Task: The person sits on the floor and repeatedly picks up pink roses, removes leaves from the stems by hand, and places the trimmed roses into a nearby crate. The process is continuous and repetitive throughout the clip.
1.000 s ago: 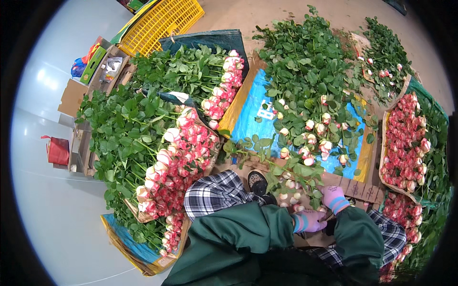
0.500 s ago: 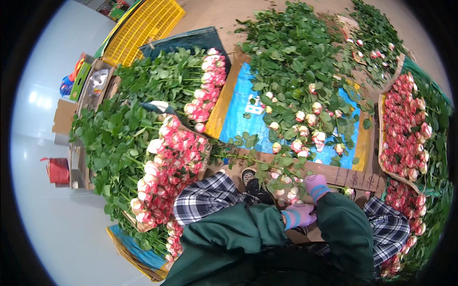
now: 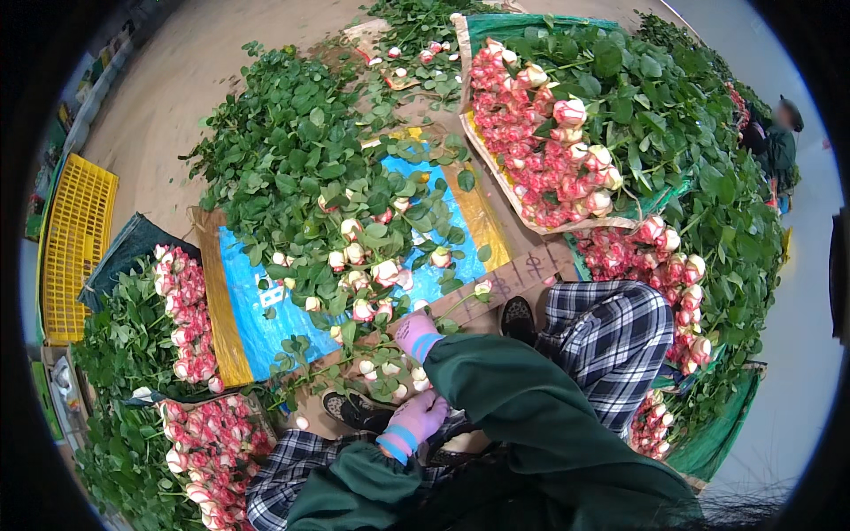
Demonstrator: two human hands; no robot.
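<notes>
My left hand [image 3: 414, 421], in a pink glove with a blue-striped cuff, is closed with its fingers pinched together; what they hold, if anything, is too small to make out. Just beyond it my right hand [image 3: 416, 334], gloved alike, is curled closed at the near edge of a blue and yellow sheet [image 3: 297, 343]. Its fingers are mostly turned away, so any stem inside is hidden. Several pale rose heads [image 3: 390, 368] lie close by, between my shoes. Leafy loose roses [image 3: 354, 255] with white and pink heads are heaped on the sheet.
Bundled pink-and-white roses [image 3: 540, 150] stand in wrapping on the right, with more bundles [image 3: 190, 323] on the left. A cardboard strip [image 3: 522, 274] edges the sheet. A yellow plastic crate [image 3: 75, 252] stands far left. Another person [image 3: 781, 146] is at the far right.
My view has swung right, so the flowers and sheet appear shifted left and turned. Another person has come into view at the far right. Both hands stay near each other, still closed.
</notes>
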